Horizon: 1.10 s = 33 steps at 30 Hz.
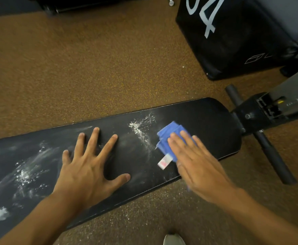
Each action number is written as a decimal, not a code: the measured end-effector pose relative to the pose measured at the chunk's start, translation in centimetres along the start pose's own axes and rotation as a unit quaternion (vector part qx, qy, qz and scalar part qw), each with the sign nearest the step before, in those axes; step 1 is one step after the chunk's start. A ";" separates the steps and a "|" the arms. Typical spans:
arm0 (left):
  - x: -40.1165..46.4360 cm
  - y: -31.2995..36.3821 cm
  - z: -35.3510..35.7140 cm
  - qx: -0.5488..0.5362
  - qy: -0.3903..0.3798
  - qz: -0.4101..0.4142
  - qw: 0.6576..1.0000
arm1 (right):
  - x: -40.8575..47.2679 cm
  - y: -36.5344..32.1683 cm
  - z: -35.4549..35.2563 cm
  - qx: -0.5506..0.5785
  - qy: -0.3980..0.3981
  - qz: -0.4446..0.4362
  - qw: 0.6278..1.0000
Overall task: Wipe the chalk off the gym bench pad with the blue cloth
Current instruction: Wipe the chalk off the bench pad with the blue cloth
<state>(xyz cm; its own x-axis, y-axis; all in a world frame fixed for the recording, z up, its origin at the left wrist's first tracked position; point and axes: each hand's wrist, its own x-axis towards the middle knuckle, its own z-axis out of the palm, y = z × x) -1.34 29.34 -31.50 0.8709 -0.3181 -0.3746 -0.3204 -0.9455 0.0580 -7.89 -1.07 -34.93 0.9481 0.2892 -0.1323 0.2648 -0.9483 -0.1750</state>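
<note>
A long black gym bench pad [206, 121] runs from lower left to right of centre. White chalk [141, 129] streaks its middle, and more chalk smears [23, 175] cover its left part. A folded blue cloth [167, 137] with a small white tag [164, 162] lies on the pad right of the middle streak. My right hand [196, 163] presses flat on the cloth with straight fingers. My left hand [90, 167] rests flat on the pad with fingers spread, left of the streak. The pad's right end looks free of chalk.
The bench's black metal frame and foot bar [272, 152] stick out at the right end. A big black padded box [236, 41] with pale numerals stands on the brown speckled floor behind. Chalk dust lies on the floor under the pad's near edge. A shoe tip [174, 239] shows at the bottom.
</note>
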 end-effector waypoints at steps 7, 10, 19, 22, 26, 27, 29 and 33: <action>0.3 -0.1 0.5 -0.012 0.000 -0.001 1.000 | 7.4 -1.0 -0.2 0.018 0.073 0.183 0.980; 0.2 0.0 0.5 -0.012 -0.002 -0.002 1.000 | 4.3 -1.4 -0.1 -0.009 0.022 0.050 0.998; 0.2 0.1 0.2 0.000 -0.008 -0.002 1.000 | 10.6 -0.2 -0.8 0.022 0.083 0.211 0.974; 0.2 0.1 0.4 0.003 -0.005 -0.002 1.000 | 10.3 -2.3 -0.3 0.009 0.058 0.111 0.992; 0.2 0.2 0.2 -0.012 -0.006 -0.004 1.000 | 5.4 -0.3 -0.7 0.003 0.012 0.023 1.000; 0.1 0.2 0.2 -0.013 -0.007 -0.003 1.000 | 5.5 0.7 -0.9 0.007 0.019 0.052 0.998; 0.1 0.1 0.3 -0.009 -0.006 -0.002 1.000 | 7.9 1.5 -1.2 0.013 0.045 0.137 0.989; 0.2 0.1 0.5 -0.006 0.000 -0.002 1.000 | 12.9 -1.7 -1.1 0.029 0.076 0.150 0.985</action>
<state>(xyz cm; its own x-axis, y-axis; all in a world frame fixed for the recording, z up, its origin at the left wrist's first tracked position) -1.37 29.21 -32.05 0.8724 -0.3143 -0.3744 -0.3125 -0.9475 0.0671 4.10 4.16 -35.31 0.9987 -0.0304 -0.0402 -0.0381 -0.9777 -0.2064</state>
